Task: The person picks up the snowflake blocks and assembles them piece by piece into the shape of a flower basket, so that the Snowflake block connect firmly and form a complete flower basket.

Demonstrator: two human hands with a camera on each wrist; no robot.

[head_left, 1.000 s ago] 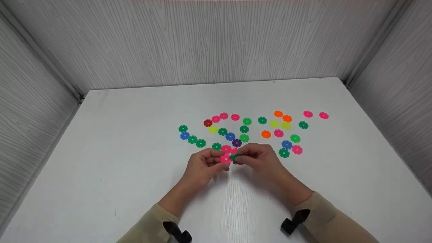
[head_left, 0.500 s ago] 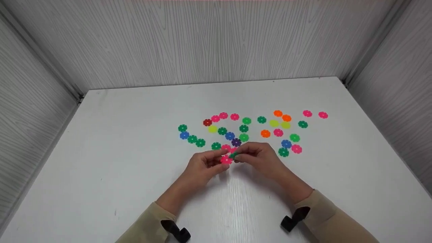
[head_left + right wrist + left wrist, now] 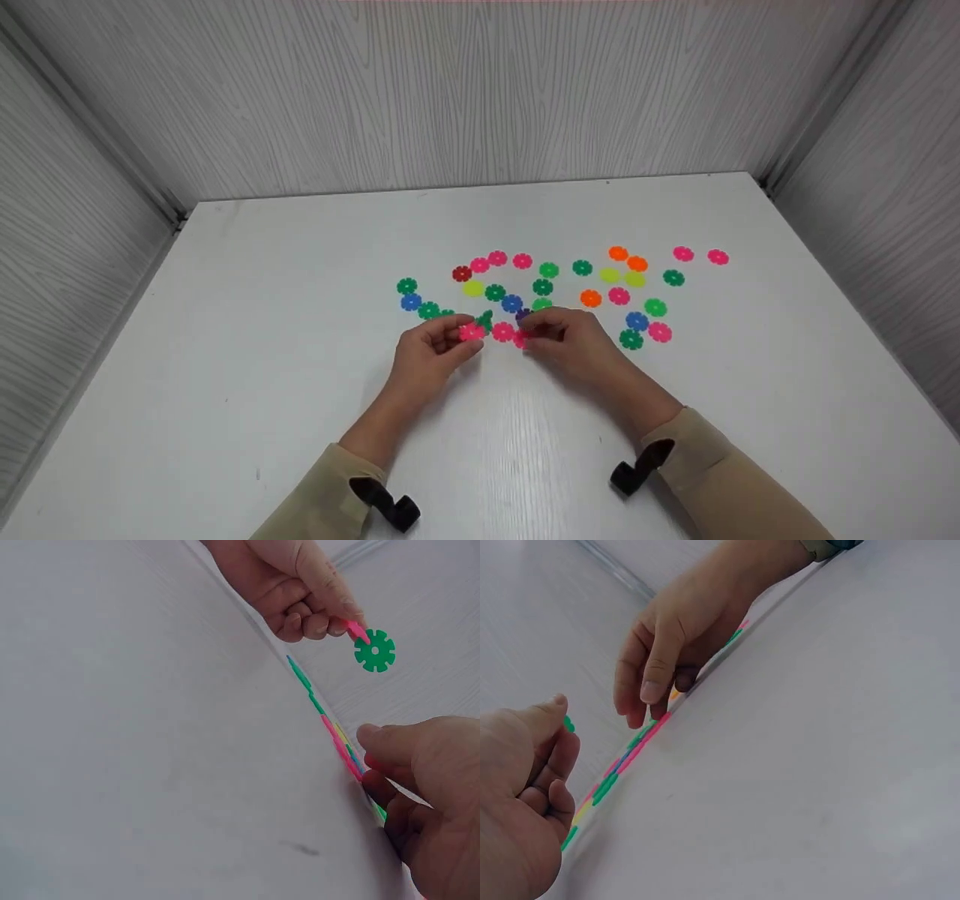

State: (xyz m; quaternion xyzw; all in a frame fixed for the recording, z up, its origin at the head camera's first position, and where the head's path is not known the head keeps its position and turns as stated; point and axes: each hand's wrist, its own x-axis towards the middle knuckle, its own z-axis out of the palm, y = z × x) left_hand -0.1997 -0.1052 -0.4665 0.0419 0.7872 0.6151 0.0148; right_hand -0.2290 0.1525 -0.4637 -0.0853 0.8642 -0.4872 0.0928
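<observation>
My left hand (image 3: 426,361) pinches a pink notched disc (image 3: 472,332) between thumb and fingers. A green disc (image 3: 374,651) is joined to it at an angle, and in the right wrist view it faces the camera. My right hand (image 3: 576,346) is low over the near row of discs, thumb and forefinger apart around a pink disc (image 3: 520,340) at the row's end; firm contact cannot be told. Another pink disc (image 3: 503,331) lies flat between the hands. Under the right fingertips a dark purple disc (image 3: 523,315) is partly covered.
Loose notched discs lie across the middle and right of the white table (image 3: 300,300), among them a blue disc (image 3: 411,302), a dark red disc (image 3: 461,274), an orange disc (image 3: 591,298) and a yellow disc (image 3: 634,279). Pale wood-grain panels stand behind and at both sides.
My left hand has moved left and up with the joined pink and green discs. My right hand has let go of the green disc and shifted slightly forward to the pink disc on the table.
</observation>
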